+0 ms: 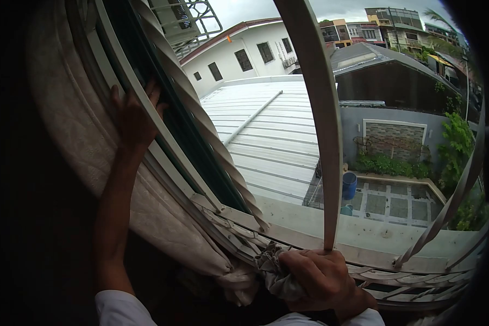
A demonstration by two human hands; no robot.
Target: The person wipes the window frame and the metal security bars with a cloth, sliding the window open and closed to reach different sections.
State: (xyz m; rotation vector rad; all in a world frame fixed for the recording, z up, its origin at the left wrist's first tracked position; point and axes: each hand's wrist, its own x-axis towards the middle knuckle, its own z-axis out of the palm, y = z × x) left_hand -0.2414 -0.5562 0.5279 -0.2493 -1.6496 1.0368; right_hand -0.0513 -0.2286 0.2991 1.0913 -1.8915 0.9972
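Observation:
My left hand (135, 118) reaches up to the sliding window at the left. Its fingers are stretched and apart, some showing against the dark green glass panel (187, 133) past a pale window frame bar (174, 149); the bar partly hides them. Low in the middle, my right hand (321, 276) is closed around a crumpled grey cloth (280, 274). That hand is at the window sill, right by the foot of an upright pale grille bar (321, 108).
Twisted grille bars (204, 122) stand across the opening, with curved grille work (407, 280) along the bottom. A beige curtain (87, 119) hangs at the left. Outside are a white metal roof (266, 141), a paved yard and a blue drum (349, 186).

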